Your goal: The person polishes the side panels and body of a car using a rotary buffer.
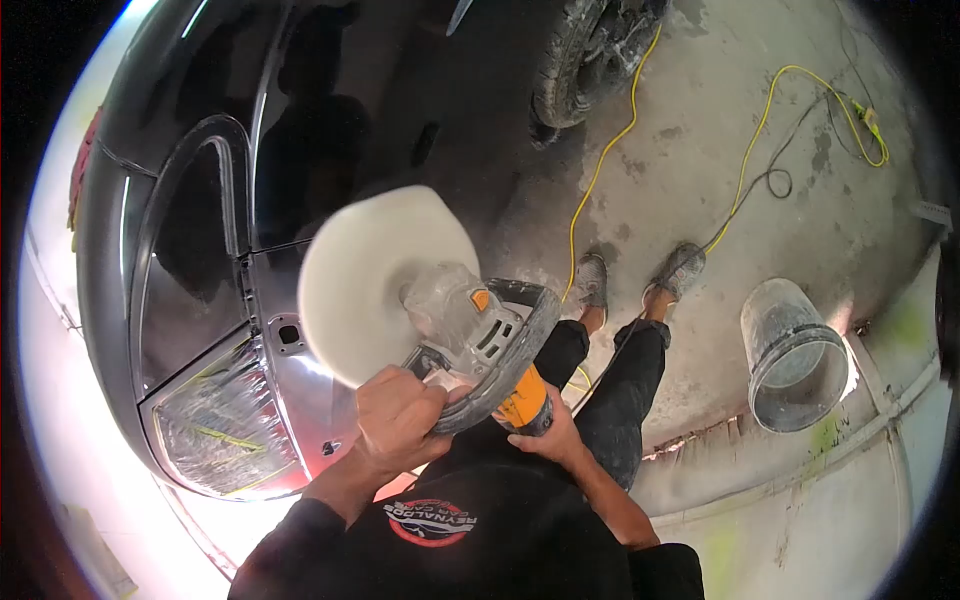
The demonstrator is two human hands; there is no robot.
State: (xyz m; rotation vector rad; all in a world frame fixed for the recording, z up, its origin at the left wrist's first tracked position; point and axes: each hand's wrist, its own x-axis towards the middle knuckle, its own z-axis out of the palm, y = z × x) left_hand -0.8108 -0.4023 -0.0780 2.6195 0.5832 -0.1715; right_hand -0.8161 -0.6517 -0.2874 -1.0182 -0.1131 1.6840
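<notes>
With both hands I hold a polisher (470, 325) in front of my body. My left hand (400, 418) is closed around the dusty loop handle (535, 335) near the head. My right hand (555, 432) is wrapped around the yellow and black rear body (527, 400), its fingers partly hidden. A large white round pad (375, 285), slightly blurred, faces the side of a glossy black car (340, 130). Whether the pad touches the panel, I cannot tell.
A yellow cord (603, 160) and a dark cord (785, 150) run over the stained concrete floor (690, 340) near my shoes (680, 270). A translucent bucket (795, 350) stands at the right by the wall. One car window opening is covered with plastic film (225, 430).
</notes>
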